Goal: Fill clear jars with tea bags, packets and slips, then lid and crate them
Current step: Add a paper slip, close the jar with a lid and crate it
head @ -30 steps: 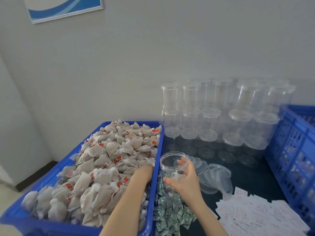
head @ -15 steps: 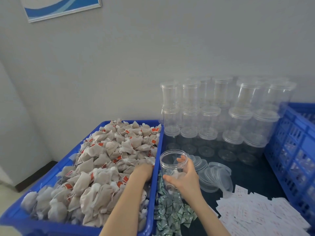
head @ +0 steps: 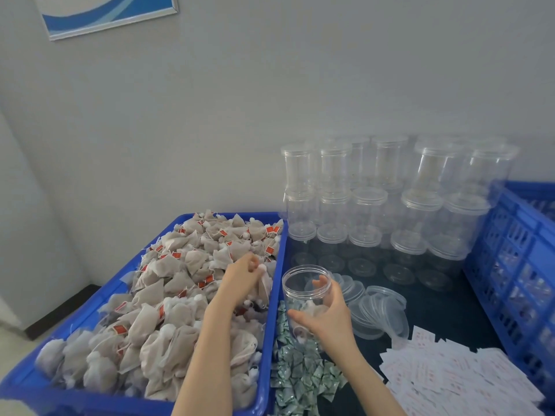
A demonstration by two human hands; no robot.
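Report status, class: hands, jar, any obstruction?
Left hand pinching tea bag over bin. Right hand gripping open jar. Nothing blocking jar mouth.

dark table [head: 420,298], crates [head: 274,295], jars [head: 365,235], lids [head: 381,307], slips [head: 450,376]

Around the open jar [head: 304,291], passage is tight: the blue tray wall [head: 274,298] stands just left, loose lids [head: 371,310] crowd its right, and green packets [head: 300,370] lie in front. Behind it, stacked jars [head: 390,205] block the wall; above its mouth is open.
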